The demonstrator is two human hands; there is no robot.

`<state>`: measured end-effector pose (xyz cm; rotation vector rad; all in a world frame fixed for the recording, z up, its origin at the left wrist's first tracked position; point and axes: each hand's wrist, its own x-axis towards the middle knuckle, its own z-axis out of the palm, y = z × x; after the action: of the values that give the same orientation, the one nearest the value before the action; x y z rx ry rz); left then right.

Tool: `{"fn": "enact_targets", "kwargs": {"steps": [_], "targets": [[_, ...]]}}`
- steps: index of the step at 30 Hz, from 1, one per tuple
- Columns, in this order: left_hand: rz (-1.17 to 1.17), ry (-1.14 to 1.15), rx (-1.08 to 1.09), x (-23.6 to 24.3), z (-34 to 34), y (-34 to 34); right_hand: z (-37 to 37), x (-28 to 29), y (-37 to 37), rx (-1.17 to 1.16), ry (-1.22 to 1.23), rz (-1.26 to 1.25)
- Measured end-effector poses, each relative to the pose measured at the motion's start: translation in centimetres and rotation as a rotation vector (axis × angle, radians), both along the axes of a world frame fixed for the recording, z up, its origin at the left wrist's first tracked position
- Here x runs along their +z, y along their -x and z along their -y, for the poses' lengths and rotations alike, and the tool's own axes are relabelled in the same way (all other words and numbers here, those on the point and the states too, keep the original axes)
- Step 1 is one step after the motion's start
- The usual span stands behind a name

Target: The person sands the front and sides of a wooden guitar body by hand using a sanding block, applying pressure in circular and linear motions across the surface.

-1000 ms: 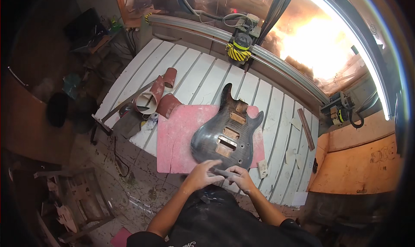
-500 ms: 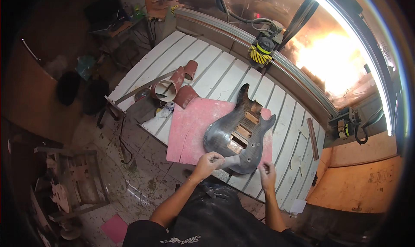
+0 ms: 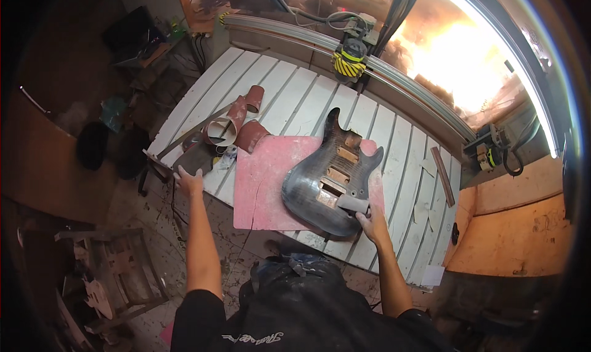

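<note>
A dark, translucent-grey electric guitar body with bare wood cavities lies on a pink, cracked board. My right hand is closed on a light grey strip of sandpaper, which rests across the lower right of the body beside the lowest cavity. My left hand is stretched to the table's left edge. Its fingers are apart at the near edge of a dark grey flat sheet; whether they grip it is hard to tell. Several reddish-brown sandpaper rolls lie just beyond that hand.
The white slatted table carries a thin brown wood strip and torn paper scraps at right. A machine head with yellow-black stripes hangs over its far edge. A wooden frame stands on the littered floor at left.
The sandpaper strip has passed from my left hand to my right. My left hand has reached away left to the dark sheet; my right hand has moved up onto the guitar body.
</note>
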<state>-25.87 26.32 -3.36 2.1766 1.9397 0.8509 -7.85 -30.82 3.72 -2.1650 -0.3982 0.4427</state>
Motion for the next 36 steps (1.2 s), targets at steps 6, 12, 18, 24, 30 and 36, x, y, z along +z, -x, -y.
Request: {"fn": "enact_targets", "kwargs": {"steps": [6, 12, 18, 24, 30, 36], "targets": [[0.045, 0.371, -0.166, 0.8, -1.8, 1.4, -1.7, -1.7, 0.7, -0.140, -0.058, -0.017], [0.676, 0.192, -0.106, 6.6, 2.8, 6.2, -4.2, 2.0, 3.7, -0.429, 0.071, 0.424], [0.993, 0.496, -0.342, 13.9, 16.5, 6.0, -9.6, 6.5, 6.3, -0.049, -0.520, -0.350], [0.682, 1.090, -1.201, 13.9, 31.5, -0.3, -10.0, 8.5, 7.4, -0.089, -0.632, -0.354], [0.673, 1.356, -1.253, 12.5, 31.7, -1.8, 10.3, 6.5, 3.6, -0.818, -0.358, 0.027], [0.774, 1.048, -0.853, 6.8, 24.8, -3.3, 42.4, -2.5, 18.6, -1.806, 0.085, 0.312]]}}
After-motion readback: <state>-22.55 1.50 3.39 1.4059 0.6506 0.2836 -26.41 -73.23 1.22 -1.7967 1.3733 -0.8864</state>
